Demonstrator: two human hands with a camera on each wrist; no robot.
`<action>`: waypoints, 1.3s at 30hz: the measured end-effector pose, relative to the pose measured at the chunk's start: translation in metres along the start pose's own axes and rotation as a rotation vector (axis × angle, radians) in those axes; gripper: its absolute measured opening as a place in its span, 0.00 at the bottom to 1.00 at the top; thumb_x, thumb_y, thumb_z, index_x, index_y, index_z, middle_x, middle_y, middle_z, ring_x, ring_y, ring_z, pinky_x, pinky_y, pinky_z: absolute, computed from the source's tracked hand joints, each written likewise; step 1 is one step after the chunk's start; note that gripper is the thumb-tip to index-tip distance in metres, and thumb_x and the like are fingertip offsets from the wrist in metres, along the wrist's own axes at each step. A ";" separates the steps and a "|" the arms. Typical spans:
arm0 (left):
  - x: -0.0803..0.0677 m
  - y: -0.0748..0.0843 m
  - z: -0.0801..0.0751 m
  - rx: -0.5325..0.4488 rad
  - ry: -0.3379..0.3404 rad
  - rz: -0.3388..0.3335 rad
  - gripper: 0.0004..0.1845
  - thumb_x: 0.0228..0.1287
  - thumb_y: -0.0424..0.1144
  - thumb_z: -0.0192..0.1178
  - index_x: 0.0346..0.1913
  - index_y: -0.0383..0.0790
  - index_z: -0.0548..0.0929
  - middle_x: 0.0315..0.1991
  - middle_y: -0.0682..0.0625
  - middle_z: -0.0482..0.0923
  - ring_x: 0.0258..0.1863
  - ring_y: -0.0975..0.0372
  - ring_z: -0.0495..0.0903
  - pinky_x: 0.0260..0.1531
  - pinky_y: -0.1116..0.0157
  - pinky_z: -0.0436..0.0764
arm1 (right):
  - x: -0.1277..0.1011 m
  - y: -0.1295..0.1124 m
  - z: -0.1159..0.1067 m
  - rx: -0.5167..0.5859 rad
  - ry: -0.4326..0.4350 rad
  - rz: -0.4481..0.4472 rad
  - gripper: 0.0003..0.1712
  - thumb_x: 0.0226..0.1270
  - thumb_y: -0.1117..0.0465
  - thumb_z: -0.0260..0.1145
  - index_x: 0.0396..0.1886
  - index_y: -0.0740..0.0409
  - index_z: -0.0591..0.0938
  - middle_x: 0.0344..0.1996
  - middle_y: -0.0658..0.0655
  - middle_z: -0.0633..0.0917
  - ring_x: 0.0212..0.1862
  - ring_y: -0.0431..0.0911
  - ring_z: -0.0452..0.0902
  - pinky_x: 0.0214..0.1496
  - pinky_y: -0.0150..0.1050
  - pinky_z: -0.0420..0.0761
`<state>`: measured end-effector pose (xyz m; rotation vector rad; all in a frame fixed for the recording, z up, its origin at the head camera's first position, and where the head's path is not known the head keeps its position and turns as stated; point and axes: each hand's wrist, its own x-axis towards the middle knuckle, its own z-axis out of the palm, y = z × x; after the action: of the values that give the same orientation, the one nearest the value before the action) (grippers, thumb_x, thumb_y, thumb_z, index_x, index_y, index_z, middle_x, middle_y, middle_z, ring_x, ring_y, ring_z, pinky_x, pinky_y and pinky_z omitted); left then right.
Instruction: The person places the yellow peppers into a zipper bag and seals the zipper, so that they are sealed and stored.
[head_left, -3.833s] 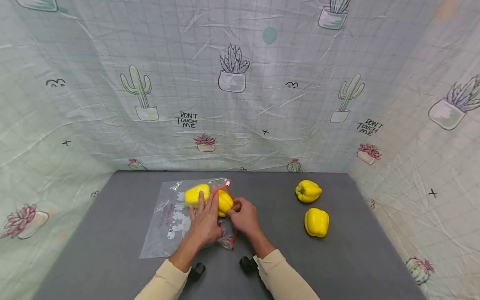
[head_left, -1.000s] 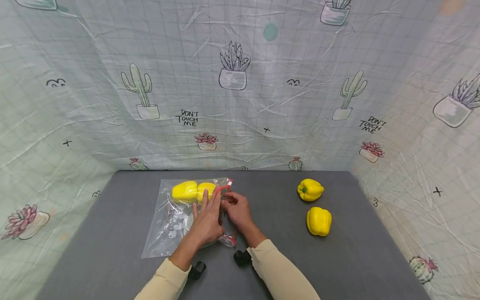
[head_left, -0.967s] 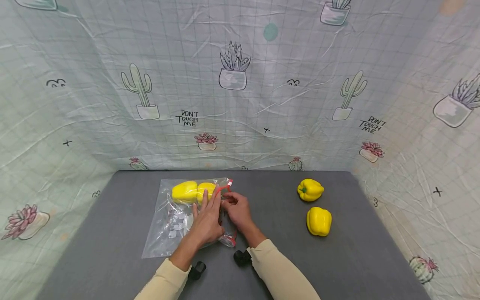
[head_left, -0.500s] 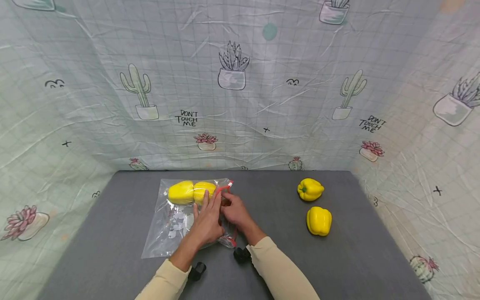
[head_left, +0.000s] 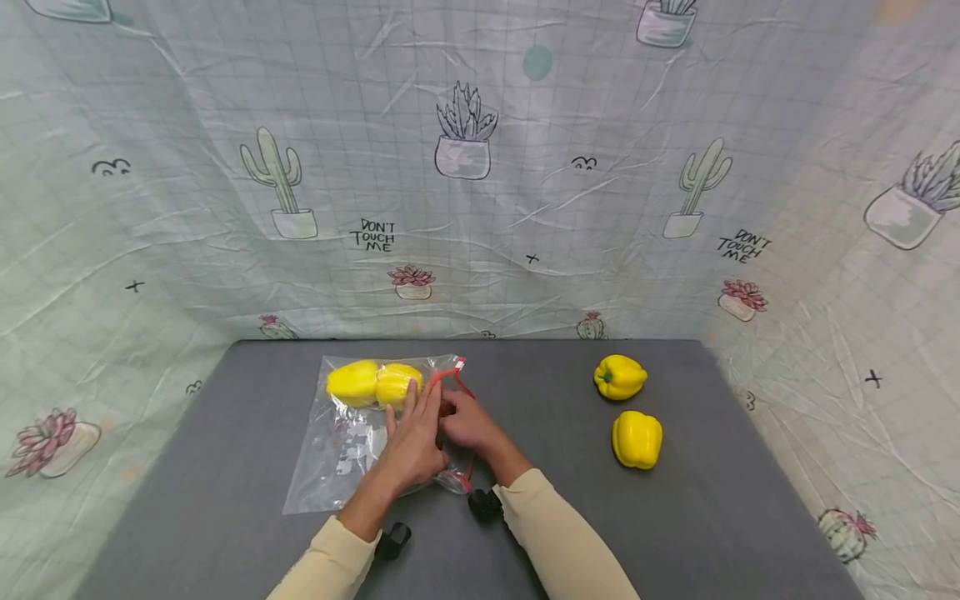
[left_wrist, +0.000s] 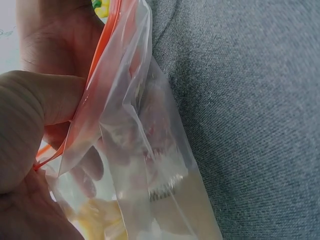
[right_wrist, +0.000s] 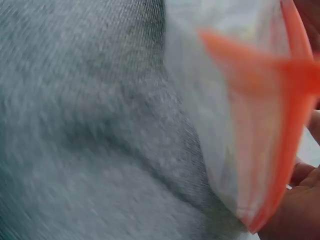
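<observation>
Clear, thin plastic is what I am dealing with here: the zip bag (head_left: 352, 442) is lying flat on the grey table (head_left: 225, 467), left of centre, its red zip strip (head_left: 450, 371) running down the mouth on the right-hand side. It is looking limp and slippery, so I am judging the stiffer red strip to be the best place to take hold; the film alone would slide and crumple. My left hand (head_left: 411, 442) is resting on the bag with fingers stretched out along the mouth, and in the left wrist view the thumb (left_wrist: 30, 125) is pinching film and red strip. My right hand (head_left: 467, 421) is curling its fingers at the mouth, gripping the strip there. Inside the bag, at its far end, two yellow peppers (head_left: 371, 385) are sitting touching each other. They seem light and smooth, likely to roll. Two more loose peppers (head_left: 636, 439) are lying well apart from the bag, on the table's right.
</observation>
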<state>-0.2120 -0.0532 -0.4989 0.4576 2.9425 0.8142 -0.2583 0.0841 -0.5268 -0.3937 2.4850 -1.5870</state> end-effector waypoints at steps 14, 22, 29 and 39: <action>0.003 -0.003 0.002 -0.015 -0.003 -0.017 0.64 0.48 0.33 0.73 0.85 0.38 0.44 0.87 0.43 0.44 0.87 0.44 0.37 0.75 0.25 0.41 | -0.017 -0.001 -0.014 0.128 0.037 -0.001 0.27 0.67 0.68 0.66 0.67 0.58 0.82 0.57 0.65 0.88 0.58 0.58 0.85 0.54 0.44 0.85; 0.004 -0.005 0.003 -0.012 0.017 -0.019 0.65 0.48 0.35 0.76 0.85 0.37 0.45 0.87 0.44 0.42 0.86 0.42 0.38 0.75 0.25 0.42 | -0.033 -0.015 -0.060 0.158 0.151 0.019 0.22 0.69 0.69 0.68 0.62 0.61 0.85 0.59 0.69 0.87 0.61 0.59 0.84 0.54 0.46 0.86; 0.004 -0.007 0.003 -0.033 0.020 -0.011 0.64 0.48 0.35 0.74 0.85 0.37 0.44 0.87 0.44 0.41 0.86 0.43 0.37 0.75 0.25 0.41 | -0.046 -0.010 -0.116 0.169 0.323 0.076 0.22 0.70 0.70 0.67 0.63 0.59 0.85 0.60 0.67 0.87 0.64 0.57 0.82 0.65 0.52 0.82; 0.005 -0.005 0.003 -0.034 0.021 -0.012 0.63 0.47 0.34 0.73 0.85 0.36 0.45 0.87 0.44 0.41 0.86 0.43 0.37 0.75 0.25 0.40 | -0.067 -0.005 -0.178 0.170 0.461 0.194 0.26 0.75 0.68 0.63 0.71 0.62 0.78 0.69 0.67 0.79 0.71 0.59 0.75 0.74 0.54 0.76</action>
<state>-0.2174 -0.0547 -0.5038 0.4314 2.9425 0.8724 -0.2439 0.2563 -0.4473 0.2613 2.5607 -1.9611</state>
